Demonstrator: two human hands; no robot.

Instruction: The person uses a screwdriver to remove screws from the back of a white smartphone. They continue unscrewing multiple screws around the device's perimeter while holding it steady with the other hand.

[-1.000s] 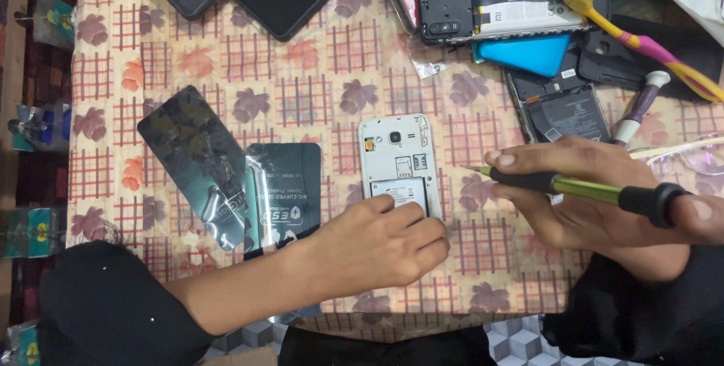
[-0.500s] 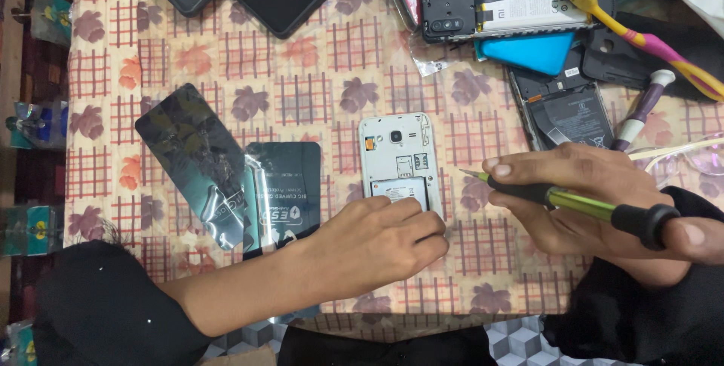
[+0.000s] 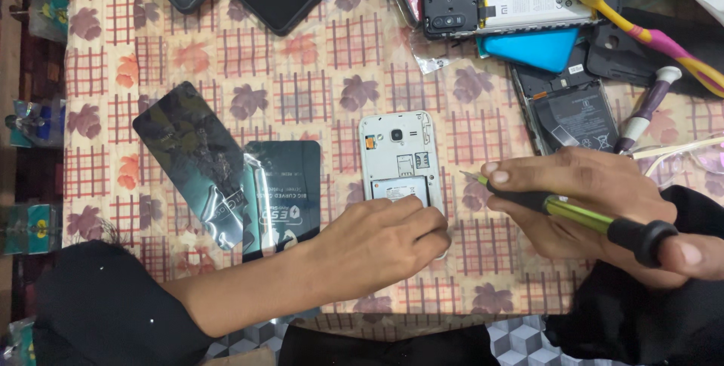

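White plastic, back cover already off — the opened phone (image 3: 397, 161) lay face down near the middle of the checked tablecloth (image 3: 302, 72), its lower end under my left hand (image 3: 381, 241), whose curled fingers pressed it flat. My right hand (image 3: 596, 207) was closed around a green-shafted screwdriver (image 3: 562, 210), tip just beside the phone's right edge — not yet touching a screw, I judged. Beside them lay a dark film sheet (image 3: 197, 156).

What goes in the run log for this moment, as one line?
left hand: pressing down white phone, back cover off | right hand: gripping screwdriver, tip beside the phone's right edge | surface: patterned tablecloth
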